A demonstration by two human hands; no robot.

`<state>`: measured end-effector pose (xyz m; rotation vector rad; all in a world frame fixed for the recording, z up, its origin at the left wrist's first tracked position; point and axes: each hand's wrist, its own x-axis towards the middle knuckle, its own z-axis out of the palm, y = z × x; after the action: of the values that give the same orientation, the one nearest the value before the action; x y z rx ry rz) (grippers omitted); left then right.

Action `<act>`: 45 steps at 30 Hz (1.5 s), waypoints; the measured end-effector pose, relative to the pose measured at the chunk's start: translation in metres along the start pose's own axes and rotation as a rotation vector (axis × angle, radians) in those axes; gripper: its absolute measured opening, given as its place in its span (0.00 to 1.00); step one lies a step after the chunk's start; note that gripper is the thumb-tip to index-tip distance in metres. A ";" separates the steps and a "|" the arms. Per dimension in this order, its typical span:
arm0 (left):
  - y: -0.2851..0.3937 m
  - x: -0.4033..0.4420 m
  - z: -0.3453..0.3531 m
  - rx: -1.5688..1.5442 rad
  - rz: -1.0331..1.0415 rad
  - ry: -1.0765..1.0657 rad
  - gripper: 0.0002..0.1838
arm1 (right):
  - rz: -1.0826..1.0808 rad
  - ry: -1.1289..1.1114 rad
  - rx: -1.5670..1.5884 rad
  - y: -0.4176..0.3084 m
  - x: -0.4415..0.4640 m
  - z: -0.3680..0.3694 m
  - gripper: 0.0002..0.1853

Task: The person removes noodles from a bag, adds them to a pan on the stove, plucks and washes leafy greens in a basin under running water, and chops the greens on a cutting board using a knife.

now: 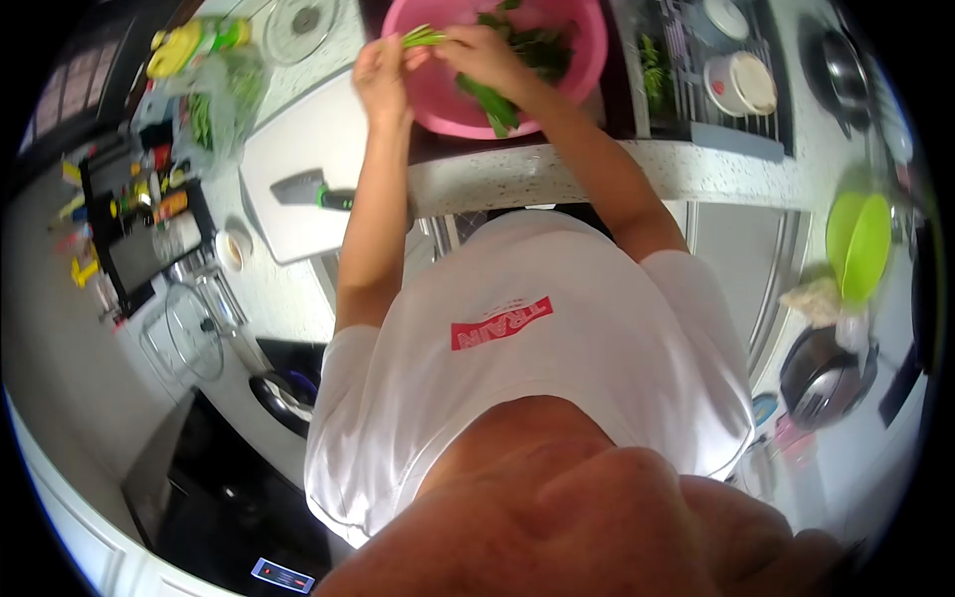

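Over a pink basin (396,111), both of my hands are closed on leafy greens. My left hand (383,78) pinches the ends of a small bunch of pale green stems (425,37) at the basin's left rim. Closed round the same bunch a little to the right is my right hand (484,65). Dark green leaves (489,102) hang below the right hand, and more greens (542,50) lie in the basin, partly hidden by that hand. Left of my left forearm, a knife (303,189) with a black and green handle rests on a white cutting board (288,237).
Right of the basin, a rack holds a white tub (738,85) and some greens (654,75). A clear bag of vegetables (219,109), a yellow bottle (179,50) and a glass lid (298,25) stand at the left. Green bowls (858,244) are at far right.
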<state>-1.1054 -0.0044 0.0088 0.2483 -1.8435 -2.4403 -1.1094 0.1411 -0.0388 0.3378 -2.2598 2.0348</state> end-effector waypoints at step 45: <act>0.144 0.210 -0.391 1.449 0.511 0.554 0.07 | 0.015 0.357 -0.932 -0.031 -0.031 -0.080 0.13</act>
<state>-1.2503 -0.4477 0.0248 0.3673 -2.4772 -0.3376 -1.0791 0.2210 -0.0057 -0.1133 -2.6144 0.7594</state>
